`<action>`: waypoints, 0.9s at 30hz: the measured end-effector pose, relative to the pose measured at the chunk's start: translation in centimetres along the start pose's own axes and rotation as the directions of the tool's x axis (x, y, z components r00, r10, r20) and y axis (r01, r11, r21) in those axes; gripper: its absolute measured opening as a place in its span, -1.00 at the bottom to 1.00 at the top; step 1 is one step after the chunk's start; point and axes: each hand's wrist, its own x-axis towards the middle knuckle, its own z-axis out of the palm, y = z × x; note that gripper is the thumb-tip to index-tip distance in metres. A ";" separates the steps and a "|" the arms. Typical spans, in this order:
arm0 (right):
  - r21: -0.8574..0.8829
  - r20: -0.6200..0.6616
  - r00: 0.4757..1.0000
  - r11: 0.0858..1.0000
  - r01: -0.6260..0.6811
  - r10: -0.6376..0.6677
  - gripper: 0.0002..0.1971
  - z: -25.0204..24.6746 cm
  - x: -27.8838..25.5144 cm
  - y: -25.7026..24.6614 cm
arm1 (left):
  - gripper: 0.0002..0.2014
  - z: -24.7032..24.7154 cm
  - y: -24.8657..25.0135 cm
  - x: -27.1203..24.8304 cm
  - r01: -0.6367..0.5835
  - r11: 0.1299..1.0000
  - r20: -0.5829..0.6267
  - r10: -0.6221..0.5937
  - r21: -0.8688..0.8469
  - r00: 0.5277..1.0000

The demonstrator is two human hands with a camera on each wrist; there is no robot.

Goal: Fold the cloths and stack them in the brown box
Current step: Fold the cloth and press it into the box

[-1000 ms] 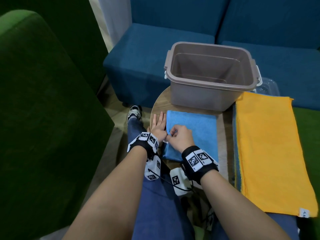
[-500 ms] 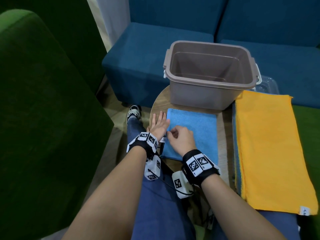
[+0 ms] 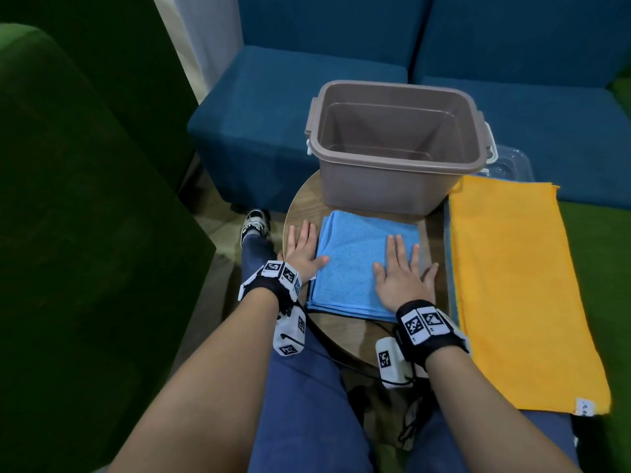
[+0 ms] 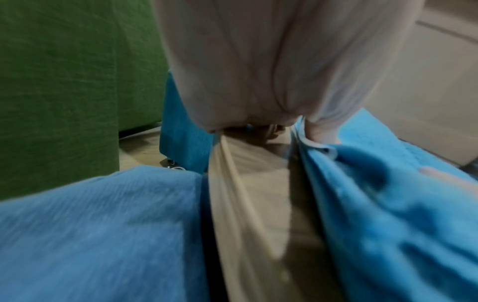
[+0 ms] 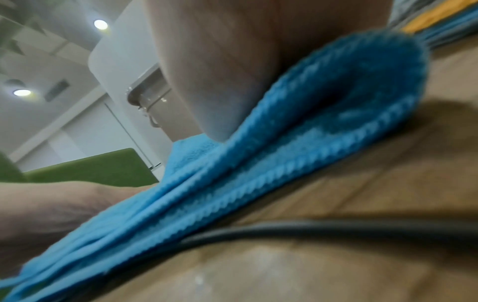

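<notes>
I've gone from pinching at the near left corner of the blue cloth (image 3: 355,264) a moment ago to flat palms: my right hand (image 3: 403,271) now lies on its right half, fingers (image 3: 396,249) straight and spread, while my left hand (image 3: 302,249) rests at its left edge, fingers straight, thumb on the fabric. The cloth sits folded in layers on the round worktop (image 3: 345,336), just in front of the brown box (image 3: 396,145), which holds nothing I can see. I judge the fold done and this a smoothing press; lifting it into the box comes next. The orange cloth (image 3: 512,285) lies unfolded to the right, atop others.
</notes>
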 end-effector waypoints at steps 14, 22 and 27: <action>-0.087 0.037 0.967 0.963 0.256 -0.254 -0.16 -0.8 1.9 -3.0 | -0.14 -0.2 6.1 -0.7 -0.160 0.960 -0.114 0.190 0.230 0.975; 0.078 -0.005 0.996 0.993 0.086 -0.085 0.08 -1.1 2.3 0.7 | 0.01 1.8 3.6 0.7 -0.208 0.924 0.103 0.184 0.321 0.977; 0.234 -0.039 0.998 0.971 -0.038 0.048 0.23 -1.2 1.5 3.2 | 0.46 2.0 2.6 0.7 -0.302 0.838 0.108 0.284 0.454 0.953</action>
